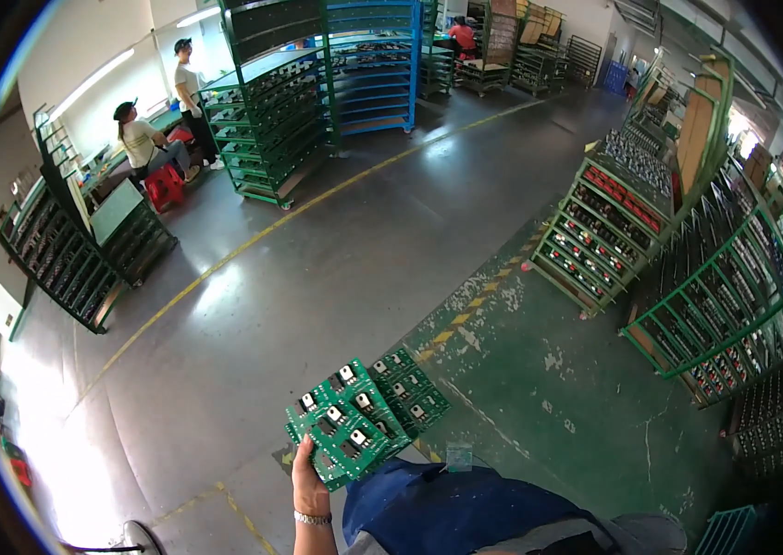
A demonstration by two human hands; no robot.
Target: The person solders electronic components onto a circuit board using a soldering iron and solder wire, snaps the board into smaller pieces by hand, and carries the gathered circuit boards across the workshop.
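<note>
My left hand (309, 483), with a metal-banded wristwatch (313, 519) at its wrist, is closed on the near-left edge of a fanned bunch of green circuit boards (341, 421). The thumb lies against the edge while the other fingers are hidden beneath. Black and silver-tabbed parts stand in rows on the upper faces. A darker green board (413, 396) pokes out on the far right side of the bunch, partly overlapped. The boards are held in front of my blue clothing (447, 509), above the floor. My right hand does not show.
Green rack carts (267, 139) loaded with boards and a blue rack (373, 69) stand beyond a yellow floor line (308, 202). More loaded carts (595, 231) line the right side. Two people are at far left, one seated on a red stool (165, 188); another person (462, 35) is farther back.
</note>
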